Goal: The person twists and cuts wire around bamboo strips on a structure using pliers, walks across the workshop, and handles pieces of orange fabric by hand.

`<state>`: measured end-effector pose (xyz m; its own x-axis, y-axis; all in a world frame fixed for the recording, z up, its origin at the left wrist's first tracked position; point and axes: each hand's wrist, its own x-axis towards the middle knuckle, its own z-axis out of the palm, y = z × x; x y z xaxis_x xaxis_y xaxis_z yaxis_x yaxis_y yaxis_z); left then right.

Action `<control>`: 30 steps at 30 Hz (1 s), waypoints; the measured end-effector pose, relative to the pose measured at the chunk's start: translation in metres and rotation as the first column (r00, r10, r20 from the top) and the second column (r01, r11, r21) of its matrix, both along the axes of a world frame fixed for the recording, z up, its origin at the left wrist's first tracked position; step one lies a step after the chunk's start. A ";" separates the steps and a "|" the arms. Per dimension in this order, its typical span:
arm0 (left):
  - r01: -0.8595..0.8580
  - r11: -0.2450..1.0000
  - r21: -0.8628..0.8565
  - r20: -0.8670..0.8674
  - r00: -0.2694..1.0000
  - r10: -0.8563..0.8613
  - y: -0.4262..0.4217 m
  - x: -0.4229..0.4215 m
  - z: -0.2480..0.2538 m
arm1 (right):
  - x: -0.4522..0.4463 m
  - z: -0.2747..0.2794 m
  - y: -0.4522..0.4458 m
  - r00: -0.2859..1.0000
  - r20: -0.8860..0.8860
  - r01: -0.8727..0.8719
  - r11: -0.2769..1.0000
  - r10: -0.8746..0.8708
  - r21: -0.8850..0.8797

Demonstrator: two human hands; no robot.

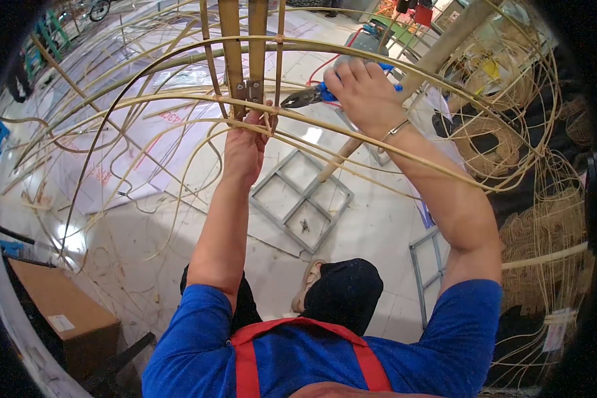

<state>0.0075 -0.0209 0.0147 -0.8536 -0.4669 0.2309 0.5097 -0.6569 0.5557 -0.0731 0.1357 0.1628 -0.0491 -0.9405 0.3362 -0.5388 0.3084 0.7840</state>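
My right hand (368, 96) is closed around the blue handles of a pair of pliers (304, 97). The dark jaws point left, close to a thin upright bamboo strip. My left hand (247, 149) is raised, its fingers pinched on a curved bamboo strip (325, 121) where it crosses the uprights. Just above those fingers, a metal hinge-like bracket (250, 89) joins two wide bamboo slats (232, 46). Part of my left fingertips is hidden behind the strips, and what the plier tips touch cannot be made out.
Long bent bamboo strips arch across the view. On the tiled floor lie a grey metal frame (302, 199) with a pole and printed white sheets (113, 159). A cardboard box (63, 298) stands at lower left. Coils of bamboo strip (487, 146) and woven pieces (544, 245) fill the right.
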 end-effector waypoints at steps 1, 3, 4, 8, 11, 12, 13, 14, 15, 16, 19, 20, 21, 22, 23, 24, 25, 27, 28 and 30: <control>0.006 0.999 0.035 -0.023 1.000 -0.005 0.001 0.000 0.001 | 0.000 -0.001 -0.004 1.000 -0.018 -0.003 1.000 0.002 -0.025; 0.010 0.998 0.057 -0.041 0.999 -0.007 0.001 -0.001 -0.001 | 0.003 -0.006 -0.009 0.998 -0.046 -0.052 0.998 0.051 -0.029; 0.008 0.999 0.044 -0.034 0.999 -0.006 0.000 -0.002 -0.001 | 0.004 -0.007 -0.011 0.994 -0.099 -0.042 0.999 0.039 -0.029; -0.001 0.999 0.044 -0.070 0.998 0.004 0.004 -0.002 0.000 | 0.017 -0.009 -0.013 0.986 -0.154 0.056 0.998 -0.056 -0.005; -0.002 0.999 0.042 -0.024 1.000 0.003 0.005 -0.002 0.005 | 0.028 -0.007 -0.010 0.975 -0.204 0.095 0.994 -0.084 0.047; -0.002 0.999 0.041 -0.031 1.000 0.003 0.005 -0.002 0.005 | 0.030 -0.006 -0.009 0.960 -0.260 0.122 0.991 -0.105 0.048; -0.003 0.999 0.040 -0.037 0.999 0.004 0.005 -0.002 0.004 | 0.033 -0.004 -0.008 0.941 -0.314 0.148 0.988 -0.126 0.048; -0.002 0.999 0.034 -0.042 0.999 0.004 0.004 -0.002 0.003 | 0.037 -0.003 -0.007 0.919 -0.365 0.174 0.984 -0.147 0.043; -0.003 0.999 0.047 -0.078 0.997 0.007 0.002 -0.007 -0.002 | 0.032 0.000 -0.008 0.962 -0.214 0.175 0.985 -0.170 0.002; 0.004 0.999 0.050 -0.078 0.997 0.000 0.000 -0.008 -0.002 | 0.033 0.004 -0.006 0.962 -0.226 0.149 0.988 -0.152 -0.032; 0.000 0.997 0.083 -0.083 0.997 0.007 0.002 -0.006 -0.006 | 0.028 -0.002 0.005 0.984 -0.171 0.029 0.994 -0.047 -0.110; 0.005 0.996 0.084 -0.083 0.997 0.002 0.004 -0.007 -0.008 | 0.027 -0.005 0.006 0.959 -0.276 0.048 0.996 -0.069 -0.082; 0.011 0.996 0.087 -0.084 0.996 -0.004 0.002 -0.009 -0.009 | 0.026 -0.007 0.002 0.921 -0.379 0.073 0.996 -0.087 -0.052; 0.016 0.996 0.091 -0.086 0.996 -0.008 0.001 -0.011 -0.009 | 0.023 -0.007 -0.005 0.873 -0.478 0.099 0.995 -0.098 -0.022; -0.008 0.991 0.137 -0.047 0.999 0.015 0.003 -0.009 -0.005 | 0.022 -0.001 -0.016 0.192 -0.967 0.344 0.934 -0.169 -0.095; 0.001 0.992 0.127 -0.059 0.998 0.007 0.003 -0.009 -0.007 | 0.029 -0.001 -0.017 0.864 -0.493 0.112 0.993 -0.109 -0.023; 0.005 0.994 0.114 -0.074 0.997 0.003 0.002 -0.009 -0.007 | 0.038 0.002 -0.020 0.832 -0.543 0.112 0.993 -0.115 -0.040; 0.011 0.995 0.096 -0.099 0.995 -0.002 0.002 -0.008 -0.007 | 0.036 0.000 -0.026 0.854 -0.519 0.017 0.999 -0.036 -0.042; 0.019 0.995 0.096 -0.100 0.995 -0.010 0.002 -0.007 -0.007 | 0.029 -0.001 -0.031 0.896 -0.442 -0.072 0.997 0.046 -0.041; 0.040 0.994 0.098 -0.103 0.994 -0.030 0.000 -0.008 -0.009 | 0.021 -0.007 -0.030 0.870 -0.491 -0.066 0.997 0.046 -0.025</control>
